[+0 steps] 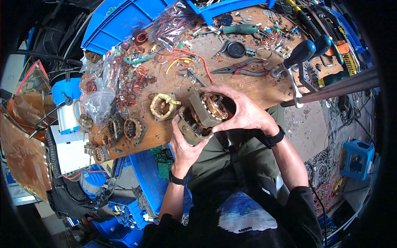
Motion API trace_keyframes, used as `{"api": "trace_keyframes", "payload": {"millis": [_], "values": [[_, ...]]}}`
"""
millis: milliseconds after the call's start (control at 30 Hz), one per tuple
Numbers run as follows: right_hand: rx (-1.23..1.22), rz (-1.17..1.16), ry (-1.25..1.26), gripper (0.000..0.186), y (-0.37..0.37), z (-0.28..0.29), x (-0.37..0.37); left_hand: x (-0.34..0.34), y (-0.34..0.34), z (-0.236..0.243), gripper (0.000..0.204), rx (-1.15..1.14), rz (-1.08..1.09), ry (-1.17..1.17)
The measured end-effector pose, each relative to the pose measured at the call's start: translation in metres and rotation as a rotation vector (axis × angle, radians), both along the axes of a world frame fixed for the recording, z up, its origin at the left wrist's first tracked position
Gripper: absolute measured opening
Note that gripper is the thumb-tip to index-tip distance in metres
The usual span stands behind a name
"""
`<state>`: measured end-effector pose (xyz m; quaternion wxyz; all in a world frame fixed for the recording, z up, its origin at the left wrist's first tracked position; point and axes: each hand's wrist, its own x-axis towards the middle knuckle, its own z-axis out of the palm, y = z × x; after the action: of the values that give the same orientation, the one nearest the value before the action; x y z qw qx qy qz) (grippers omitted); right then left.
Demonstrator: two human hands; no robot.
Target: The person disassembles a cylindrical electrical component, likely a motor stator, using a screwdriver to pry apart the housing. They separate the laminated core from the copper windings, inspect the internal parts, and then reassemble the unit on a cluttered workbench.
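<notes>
Two hands hold one motor stator [202, 115] at the workbench edge [248, 93]: my left hand [186, 144] cups it from below, my right hand [244, 111] wraps its right side, equally near. Its bore points up toward me.

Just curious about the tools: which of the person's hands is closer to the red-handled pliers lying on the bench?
The right hand. It grips the motor stator just below the red-handled pliers. The left hand holds the stator from underneath, at the bench edge, farther away.
</notes>
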<state>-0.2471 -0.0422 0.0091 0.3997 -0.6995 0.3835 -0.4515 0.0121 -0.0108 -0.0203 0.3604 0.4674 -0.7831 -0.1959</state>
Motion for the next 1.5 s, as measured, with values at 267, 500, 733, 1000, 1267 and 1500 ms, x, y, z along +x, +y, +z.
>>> {"api": "trace_keyframes", "payload": {"millis": [267,500,733,1000,1267,1500], "values": [[0.054,0.029,-0.012,0.099,0.0014,0.0057,-0.0011,0.0007,0.0012,0.0017,0.123,0.028,0.003,0.002],[0.052,0.021,0.005,0.099,0.0007,0.005,-0.0014,0.0015,0.001,-0.0016,0.122,0.017,0.01,-0.012],[0.044,0.012,0.027,0.099,0.002,0.0082,-0.0019,0.0,0.0006,0.0011,0.122,0.008,0.005,-0.01],[0.015,0.016,0.024,0.099,0.0015,0.0052,-0.0023,0.001,0.0012,0.0008,0.121,0.005,0.007,-0.023],[0.027,0.019,0.017,0.099,0.0009,0.0043,-0.0024,0.0003,0.0003,0.0009,0.121,-0.005,0.01,-0.027],[0.016,0.015,0.003,0.098,0.0011,0.0039,-0.002,0.0002,0.0006,-0.0025,0.121,0.023,0.015,0.014]]}}
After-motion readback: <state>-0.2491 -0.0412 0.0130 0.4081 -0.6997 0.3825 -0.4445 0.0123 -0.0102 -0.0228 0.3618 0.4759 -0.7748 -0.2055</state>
